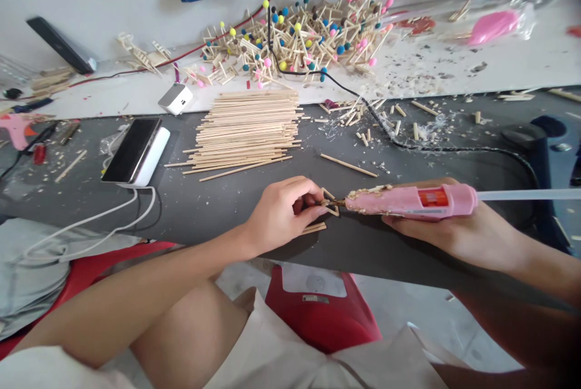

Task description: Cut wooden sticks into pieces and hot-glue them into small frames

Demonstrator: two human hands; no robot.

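My left hand pinches a small frame of wooden sticks above the grey table. In my right hand is a pink glue gun, its nozzle pointing left and touching or nearly touching the frame. A clear glue stick runs out of the gun's back end. Short sticks lie just below my left fingers. Behind my hands lies one loose stick, and to its left spreads a wide row of long thin sticks.
A heap of stick pieces with coloured balls fills the back ledge. A phone on a white block lies left, with white cables. A black cable crosses the right side. Another pink glue gun lies far left.
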